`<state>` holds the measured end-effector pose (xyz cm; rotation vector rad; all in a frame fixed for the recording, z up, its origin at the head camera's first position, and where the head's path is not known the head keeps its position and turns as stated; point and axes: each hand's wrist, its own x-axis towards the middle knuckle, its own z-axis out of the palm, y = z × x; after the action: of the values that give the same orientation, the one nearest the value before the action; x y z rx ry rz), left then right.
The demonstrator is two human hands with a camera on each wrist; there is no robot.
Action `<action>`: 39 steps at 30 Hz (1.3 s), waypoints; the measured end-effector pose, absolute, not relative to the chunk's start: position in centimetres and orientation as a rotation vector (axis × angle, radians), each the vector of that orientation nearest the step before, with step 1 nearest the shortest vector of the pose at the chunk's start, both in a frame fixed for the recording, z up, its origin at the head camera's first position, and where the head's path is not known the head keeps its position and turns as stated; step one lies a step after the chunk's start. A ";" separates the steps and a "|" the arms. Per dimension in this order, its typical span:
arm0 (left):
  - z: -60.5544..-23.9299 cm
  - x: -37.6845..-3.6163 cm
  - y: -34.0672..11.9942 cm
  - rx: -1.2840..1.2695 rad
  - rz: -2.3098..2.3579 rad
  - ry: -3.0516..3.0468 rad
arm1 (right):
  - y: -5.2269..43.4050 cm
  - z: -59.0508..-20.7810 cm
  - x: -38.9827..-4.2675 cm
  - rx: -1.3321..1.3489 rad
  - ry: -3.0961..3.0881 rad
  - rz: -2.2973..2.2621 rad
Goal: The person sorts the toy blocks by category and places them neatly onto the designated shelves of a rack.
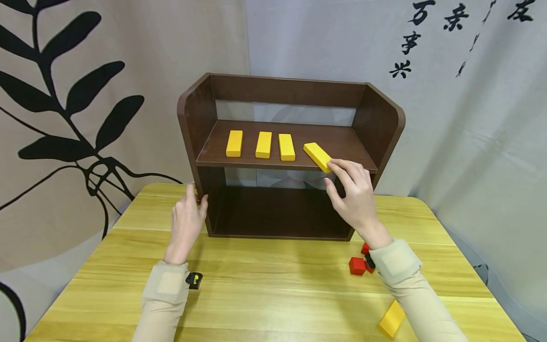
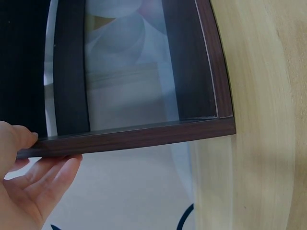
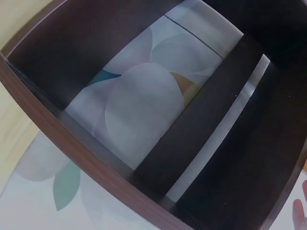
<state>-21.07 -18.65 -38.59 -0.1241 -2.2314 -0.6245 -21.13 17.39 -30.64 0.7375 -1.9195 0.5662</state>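
A dark brown two-tier shelf stands on the table. My left hand grips its left side panel, thumb on the inner face and fingers on the outer, as the left wrist view shows. On the upper board lies a slanted yellow block, its near end over the front edge. My right hand touches that end with its fingertips; the thumb is apart below it. Left of it, three yellow blocks stand in a row. In the right wrist view only some fingers show at the edge.
Small red blocks lie on the wooden table by my right wrist, partly hidden. Another yellow block lies nearer me, beside my right forearm. Behind the shelf hangs a pale curtain with dark plant shapes and written characters.
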 end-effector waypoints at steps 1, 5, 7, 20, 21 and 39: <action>-38.6 -21.1 -18.6 -0.127 -0.622 -2.229 | 17.3 -30.6 -21.1 0.746 -1.938 0.547; -38.7 -21.1 -18.7 -0.146 -0.610 -2.211 | 16.9 -30.5 -21.2 0.766 -2.015 0.457; -38.7 -21.1 -18.7 -0.156 -0.607 -2.202 | 16.7 -30.4 -21.3 0.777 -2.041 0.415; -38.6 -21.0 -18.7 -0.154 -0.614 -2.221 | 15.0 -29.7 -21.6 0.724 -2.192 0.257; -38.6 -21.0 -18.7 -0.154 -0.616 -2.222 | 14.9 -29.7 -21.6 0.717 -2.205 0.251; -38.8 -21.1 -18.7 -0.148 -0.612 -2.208 | 14.2 -29.7 -21.7 0.689 -2.265 0.279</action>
<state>-21.11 -18.73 -38.80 -0.1481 -2.2084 -0.6116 -21.72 14.24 -29.74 0.6891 -2.2653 0.2785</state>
